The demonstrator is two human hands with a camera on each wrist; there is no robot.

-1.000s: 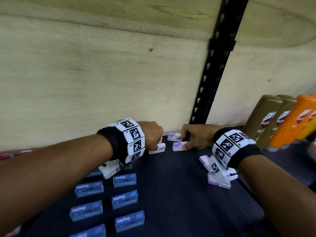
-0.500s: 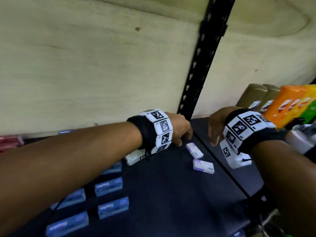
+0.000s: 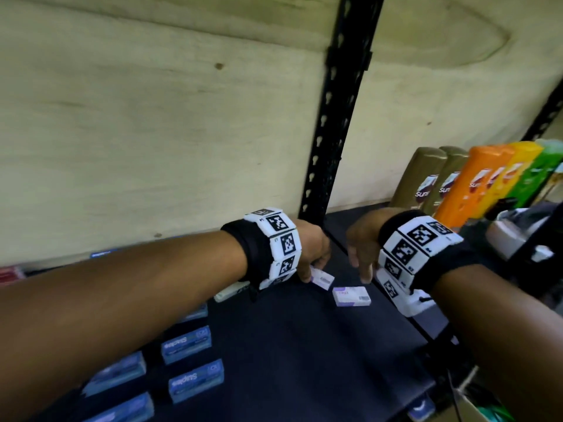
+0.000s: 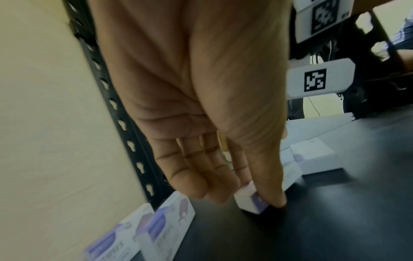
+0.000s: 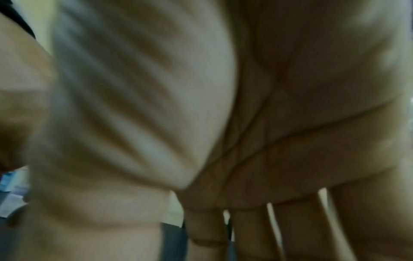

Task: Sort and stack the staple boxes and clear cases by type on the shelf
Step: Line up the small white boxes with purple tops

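L hand (image 3: 313,254) pinches a white/purple staple box (image 3: 322,279) w/ thumb (image 4: 268,185) + fingers, prob to square it. R hand (image 3: 361,254) hangs loose, fingers relaxed, holding nothing. Second purple box (image 3: 351,296) lies just right of it; blue Staples boxes (image 3: 195,379) well left, grouped by type.

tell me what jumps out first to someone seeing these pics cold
Two forearms with black-and-white marker wristbands reach over a dark shelf. The left hand pinches a small white-and-purple box, while the right hand hangs open above a second one lying flat. Blue staple boxes sit in rows at lower left, and bright bottles line the right rear.
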